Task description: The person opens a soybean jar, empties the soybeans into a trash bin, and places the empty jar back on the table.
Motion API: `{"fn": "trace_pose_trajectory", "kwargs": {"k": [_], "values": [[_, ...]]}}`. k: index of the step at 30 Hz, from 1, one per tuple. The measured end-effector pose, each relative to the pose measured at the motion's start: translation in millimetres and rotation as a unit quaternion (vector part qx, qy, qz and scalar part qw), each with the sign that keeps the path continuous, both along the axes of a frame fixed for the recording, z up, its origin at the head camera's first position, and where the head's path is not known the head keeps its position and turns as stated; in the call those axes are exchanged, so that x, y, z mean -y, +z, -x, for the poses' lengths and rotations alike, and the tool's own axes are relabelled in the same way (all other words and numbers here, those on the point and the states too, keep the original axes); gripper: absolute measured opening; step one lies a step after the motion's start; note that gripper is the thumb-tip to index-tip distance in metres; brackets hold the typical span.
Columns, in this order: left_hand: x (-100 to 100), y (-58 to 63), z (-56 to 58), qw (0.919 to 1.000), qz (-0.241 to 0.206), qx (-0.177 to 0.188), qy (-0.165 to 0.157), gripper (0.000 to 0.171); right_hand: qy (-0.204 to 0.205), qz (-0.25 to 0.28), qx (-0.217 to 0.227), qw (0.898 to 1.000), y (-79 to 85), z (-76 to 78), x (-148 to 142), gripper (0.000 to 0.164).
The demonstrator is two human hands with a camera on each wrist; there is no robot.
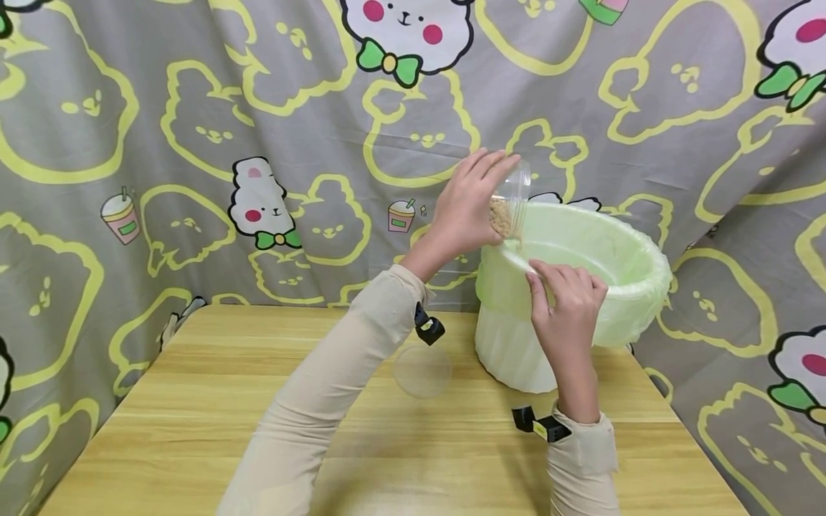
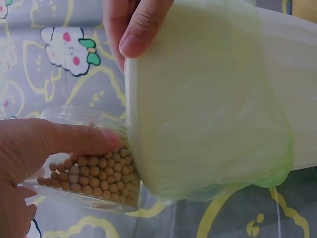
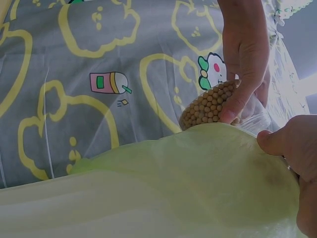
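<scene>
My left hand (image 1: 466,208) grips a clear plastic jar (image 1: 516,179) tipped on its side at the left rim of a white trash bin (image 1: 510,351). Small round tan beads (image 2: 94,173) lie inside the jar, gathered along its lower side in the left wrist view. A pale green bag (image 1: 635,315) lines the bin and folds over its rim. My right hand (image 1: 571,308) pinches the near rim through this bag, thumb on the outside. In the right wrist view, the jar's mouth end is partly hidden behind the bag.
A round clear lid (image 1: 422,371) lies flat on the wooden table (image 1: 193,430), left of the bin. Behind the table hangs a grey curtain (image 1: 335,143) with cartoon prints, close to the jar and bin. Black camera mounts sit on both wrists.
</scene>
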State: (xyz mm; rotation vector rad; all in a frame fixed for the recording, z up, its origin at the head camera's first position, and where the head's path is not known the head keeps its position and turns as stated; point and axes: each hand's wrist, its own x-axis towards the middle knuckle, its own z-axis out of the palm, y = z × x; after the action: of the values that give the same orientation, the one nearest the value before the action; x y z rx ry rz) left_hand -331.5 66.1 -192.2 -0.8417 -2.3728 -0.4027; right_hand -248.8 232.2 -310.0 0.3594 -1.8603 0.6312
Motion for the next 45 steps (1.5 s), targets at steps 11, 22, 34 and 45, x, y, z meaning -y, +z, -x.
{"fn": "trace_pose_trajectory", "kwargs": {"k": [11,22,34,45], "values": [[-2.9,1.4,-3.9,1.0,0.009,0.002,0.004,0.114,-0.002,-0.001,0.002,1.0,0.1,-0.4,0.2,0.015],[-6.7,1.1,-5.8,0.9998,0.02,-0.001,-0.002,0.112,0.001,0.001,0.002,1.0,0.3,-0.9,0.5,0.015],[-10.5,1.7,-6.8,0.9995,0.028,-0.006,-0.013,0.104,0.002,0.0,0.001,1.0,-0.5,0.4,-0.5,0.015],[-13.3,3.3,-6.5,0.9991,0.03,0.001,-0.029,0.106,0.003,-0.002,-0.003,1.0,-1.1,1.0,-2.5,0.016]]}}
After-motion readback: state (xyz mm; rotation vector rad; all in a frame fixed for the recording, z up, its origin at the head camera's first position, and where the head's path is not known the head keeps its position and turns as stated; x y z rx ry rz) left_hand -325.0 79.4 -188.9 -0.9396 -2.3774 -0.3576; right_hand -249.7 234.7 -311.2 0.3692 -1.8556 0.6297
